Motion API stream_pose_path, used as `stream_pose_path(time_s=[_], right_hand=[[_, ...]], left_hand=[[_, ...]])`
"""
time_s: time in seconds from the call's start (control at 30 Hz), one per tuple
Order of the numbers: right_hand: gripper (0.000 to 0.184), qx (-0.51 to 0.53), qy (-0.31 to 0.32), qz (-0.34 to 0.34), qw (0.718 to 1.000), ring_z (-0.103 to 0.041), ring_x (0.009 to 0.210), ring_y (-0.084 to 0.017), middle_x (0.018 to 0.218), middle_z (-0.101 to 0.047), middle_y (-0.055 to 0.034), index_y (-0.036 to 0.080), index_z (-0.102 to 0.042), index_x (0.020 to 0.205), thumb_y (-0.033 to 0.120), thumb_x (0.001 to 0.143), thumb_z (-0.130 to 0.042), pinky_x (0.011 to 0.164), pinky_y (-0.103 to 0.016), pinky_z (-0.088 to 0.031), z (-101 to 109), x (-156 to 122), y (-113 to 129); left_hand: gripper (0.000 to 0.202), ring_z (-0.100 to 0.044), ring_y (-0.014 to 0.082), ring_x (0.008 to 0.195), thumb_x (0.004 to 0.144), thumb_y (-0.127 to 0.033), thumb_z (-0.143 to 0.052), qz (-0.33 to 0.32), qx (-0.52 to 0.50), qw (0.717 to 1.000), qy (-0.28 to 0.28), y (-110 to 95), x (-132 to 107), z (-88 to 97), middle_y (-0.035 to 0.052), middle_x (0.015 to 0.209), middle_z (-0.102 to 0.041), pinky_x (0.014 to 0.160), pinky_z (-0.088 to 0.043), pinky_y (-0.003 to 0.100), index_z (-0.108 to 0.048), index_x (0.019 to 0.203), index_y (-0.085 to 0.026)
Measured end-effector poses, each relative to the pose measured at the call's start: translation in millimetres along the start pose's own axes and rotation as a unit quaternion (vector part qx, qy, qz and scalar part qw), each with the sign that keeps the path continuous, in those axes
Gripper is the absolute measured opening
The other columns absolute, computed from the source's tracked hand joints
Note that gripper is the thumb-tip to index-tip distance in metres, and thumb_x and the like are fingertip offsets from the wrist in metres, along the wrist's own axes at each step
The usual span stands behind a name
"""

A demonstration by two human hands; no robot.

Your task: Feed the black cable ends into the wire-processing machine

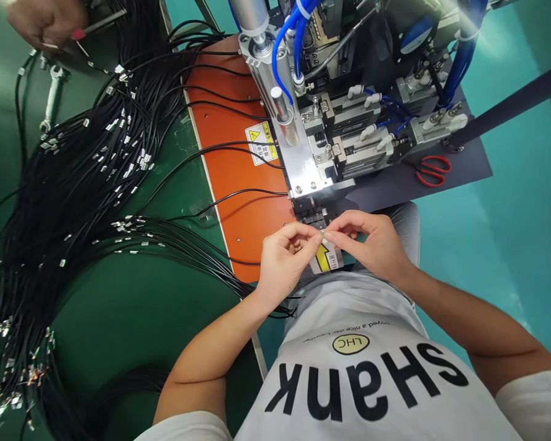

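Note:
My left hand [284, 257] and my right hand [370, 242] meet at the fingertips, just in front of the machine's lower front end. Both are closed in a pinch on the small end of a black cable; the fingers hide most of it. This black cable [244, 263] comes in from the left and passes behind my left hand. Under the fingertips is a label with a yellow arrow [322, 260]. Close above my hands sits the machine's metal head [303, 165], with several black cables running into its left side over an orange plate [239, 217].
A large heap of black cables [73, 202] with shiny metal ends covers the green table [133, 324] on the left. A wrench [52, 98] lies beyond it, near another person's hand [48, 21] holding a thin tool. Red-handled scissors [434, 170] rest on the dark base.

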State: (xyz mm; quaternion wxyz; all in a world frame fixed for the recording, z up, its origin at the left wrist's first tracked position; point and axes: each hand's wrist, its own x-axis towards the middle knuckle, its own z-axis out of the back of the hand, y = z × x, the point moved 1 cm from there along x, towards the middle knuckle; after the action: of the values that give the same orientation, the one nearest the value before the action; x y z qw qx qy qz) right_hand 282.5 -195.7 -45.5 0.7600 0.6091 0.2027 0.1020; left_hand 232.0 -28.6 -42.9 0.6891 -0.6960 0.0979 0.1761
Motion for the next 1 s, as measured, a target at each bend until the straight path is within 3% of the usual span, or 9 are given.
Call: stream_pose_path(time_s=[0.2,0.33,0.4,0.47,0.57,0.67,0.83,1.0], right_hand=[[0.009,0.026,0.003,0.005,1.000,-0.057,0.069,-0.013,0.076,-0.066,-0.0003,0.019,-0.067,0.080,0.025,0.086,-0.065,0.062,-0.027,-0.043,-3,1,-6],[0.009,0.071,-0.013,-0.025,0.997,-0.055,0.066,-0.012,0.074,-0.063,0.0001,0.018,-0.065,0.080,0.026,0.086,-0.066,0.061,-0.026,-0.043,-1,5,-12],[0.011,0.090,-0.027,-0.044,0.995,-0.054,0.065,-0.011,0.073,-0.062,0.0003,0.017,-0.065,0.080,0.027,0.085,-0.066,0.061,-0.025,-0.043,1,8,-16],[0.012,0.106,-0.035,-0.060,0.992,-0.053,0.064,-0.011,0.072,-0.061,0.0004,0.017,-0.065,0.079,0.027,0.084,-0.068,0.060,-0.025,-0.043,3,12,-21],[0.015,0.124,-0.035,-0.079,0.988,-0.051,0.062,-0.010,0.070,-0.060,0.0008,0.017,-0.065,0.078,0.030,0.082,-0.070,0.059,-0.024,-0.042,3,19,-30],[0.018,0.140,-0.039,-0.094,0.985,-0.050,0.061,-0.010,0.069,-0.059,0.0010,0.017,-0.066,0.077,0.033,0.080,-0.073,0.057,-0.024,-0.042,-2,27,-37],[0.023,0.153,-0.044,-0.117,0.980,-0.049,0.060,-0.010,0.069,-0.060,0.0006,0.017,-0.065,0.076,0.037,0.077,-0.075,0.056,-0.024,-0.042,-8,38,-46],[0.024,0.149,-0.049,-0.114,0.981,-0.050,0.060,-0.010,0.069,-0.060,0.0010,0.017,-0.066,0.078,0.039,0.077,-0.075,0.056,-0.024,-0.043,-8,43,-52]], left_hand=[[0.020,-0.051,0.0070,0.055,0.081,-0.034,-0.073,-0.012,0.019,1.000,0.017,2,1,-0.4,0.0003,0.072,-0.062,0.052,-0.046,0.020,-0.070,0.089,-0.016],[0.023,-0.056,0.0105,0.071,0.083,-0.027,-0.071,-0.083,0.101,0.991,0.011,2,1,4.4,0.0026,0.087,-0.061,0.061,-0.050,0.021,-0.064,0.102,-0.019],[0.015,-0.057,0.0128,0.079,0.085,-0.023,-0.068,-0.156,0.196,0.968,-0.006,4,2,9.6,0.0034,0.090,-0.060,0.066,-0.051,0.023,-0.063,0.099,-0.019],[0.008,-0.058,0.0140,0.084,0.088,-0.019,-0.063,-0.240,0.288,0.927,-0.015,8,4,15.6,0.0037,0.090,-0.061,0.072,-0.051,0.025,-0.064,0.096,-0.019],[0.018,-0.059,0.0140,0.085,0.091,-0.013,-0.056,-0.344,0.373,0.862,-0.009,19,10,24.5,0.0052,0.092,-0.062,0.077,-0.051,0.026,-0.064,0.105,-0.020],[0.026,-0.060,0.0143,0.085,0.093,-0.012,-0.053,-0.396,0.419,0.817,-0.002,31,21,32.0,0.0064,0.093,-0.062,0.073,-0.051,0.025,-0.063,0.115,-0.020],[0.031,-0.058,0.0125,0.077,0.094,-0.011,-0.048,-0.422,0.460,0.781,-0.002,37,35,39.3,0.0052,0.087,-0.060,0.061,-0.046,0.022,-0.064,0.119,-0.021],[0.032,-0.056,0.0123,0.074,0.095,-0.014,-0.046,-0.430,0.458,0.778,0.001,37,43,40.7,0.0046,0.084,-0.057,0.059,-0.044,0.021,-0.066,0.119,-0.021]])
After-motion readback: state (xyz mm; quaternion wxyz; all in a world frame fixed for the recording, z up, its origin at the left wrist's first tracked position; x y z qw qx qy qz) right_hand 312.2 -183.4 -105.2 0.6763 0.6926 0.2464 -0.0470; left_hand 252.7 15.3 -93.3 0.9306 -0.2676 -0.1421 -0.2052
